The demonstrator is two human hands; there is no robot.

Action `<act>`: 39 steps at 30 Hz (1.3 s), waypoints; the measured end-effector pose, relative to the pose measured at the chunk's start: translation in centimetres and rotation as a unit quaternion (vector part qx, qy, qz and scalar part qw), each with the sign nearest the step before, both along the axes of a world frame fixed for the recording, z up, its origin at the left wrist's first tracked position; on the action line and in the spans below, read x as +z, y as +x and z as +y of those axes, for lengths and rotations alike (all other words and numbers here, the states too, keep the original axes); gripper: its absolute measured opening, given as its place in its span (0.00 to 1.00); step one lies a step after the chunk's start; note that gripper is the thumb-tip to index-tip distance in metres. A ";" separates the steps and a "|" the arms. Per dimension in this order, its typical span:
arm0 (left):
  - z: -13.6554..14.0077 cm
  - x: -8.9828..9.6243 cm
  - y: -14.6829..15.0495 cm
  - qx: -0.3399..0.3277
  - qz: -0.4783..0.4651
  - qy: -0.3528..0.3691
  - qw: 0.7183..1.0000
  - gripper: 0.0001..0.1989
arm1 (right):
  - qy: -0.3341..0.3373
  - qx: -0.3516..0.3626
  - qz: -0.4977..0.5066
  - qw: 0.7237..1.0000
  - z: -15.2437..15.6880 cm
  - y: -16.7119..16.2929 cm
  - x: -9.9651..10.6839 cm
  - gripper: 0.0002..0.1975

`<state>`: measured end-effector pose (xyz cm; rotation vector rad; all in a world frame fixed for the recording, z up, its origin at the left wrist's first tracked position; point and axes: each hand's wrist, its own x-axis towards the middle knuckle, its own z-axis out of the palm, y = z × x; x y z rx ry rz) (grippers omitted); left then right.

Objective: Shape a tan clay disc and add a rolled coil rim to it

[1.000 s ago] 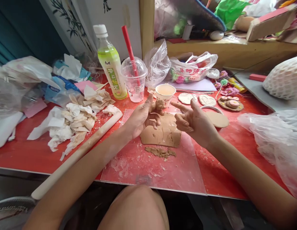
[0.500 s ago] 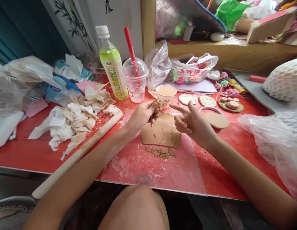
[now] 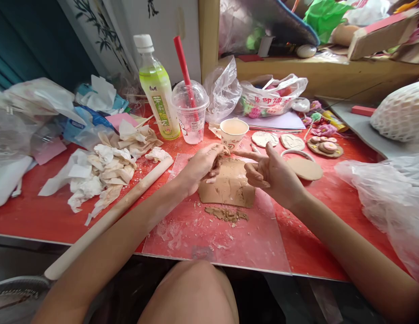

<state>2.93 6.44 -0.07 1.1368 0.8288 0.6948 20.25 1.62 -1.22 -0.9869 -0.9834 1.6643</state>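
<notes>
“Red desk point(image 3: 20, 220)! Say the clay slab point(image 3: 226, 191) is the middle of a clock. What's at nine?”

“Crumpled paper point(image 3: 108, 166), a bit past nine. I guess it's over there so it won't stick to the clay.”

“And the rolling pin point(image 3: 110, 217)?”

“It lies slanted, around eight, with its near end poking past the edge. Maybe that's to leave the middle free.”

“What's the left hand point(image 3: 201, 164) doing?”

“It's at eleven. Its fingers are pinched together, and there's a small clay lump point(image 3: 225, 150) at the tips. It's partly hidden.”

“Where's the slab itself?”

“Flat on a see-through sheet point(image 3: 212, 240). That probably keeps it from sticking. The paper cup point(image 3: 234, 137) is at twelve, easy to reach.”

“And the right hand point(image 3: 272, 175)?”

“At three. One finger points at the lump, the thumb is up, and the others are curled. I see nothing in it.”

“Past that?”

“A clay disc point(image 3: 306, 170), also near three, maybe kept aside so nobody squashes it.”
</notes>
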 end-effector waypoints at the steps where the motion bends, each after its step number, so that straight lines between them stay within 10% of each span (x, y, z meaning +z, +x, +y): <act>1: 0.0 0.0 0.0 -0.003 0.005 -0.003 1.000 0.17 | -0.001 0.000 0.001 1.000 0.0 0.0 0.0 0.28; 10: 0.1 0.3 -0.1 0.013 0.012 0.057 0.998 0.02 | -0.003 -0.002 -0.007 1.000 0.1 0.1 -0.2 0.28; 24: 1.1 -0.3 -0.8 0.014 -0.069 0.044 0.997 0.07 | -0.020 -0.008 0.052 0.998 0.2 -0.1 -0.7 0.24; 30: 1.0 0.1 -0.7 0.002 -0.105 0.077 0.991 0.26 | -0.012 -0.004 0.080 0.997 0.7 -0.2 -1.5 0.24; 39: 1.1 0.1 -1.4 0.007 -0.091 0.103 0.990 0.18 | -0.002 -0.015 0.075 0.997 1.1 0.1 -2.0 0.25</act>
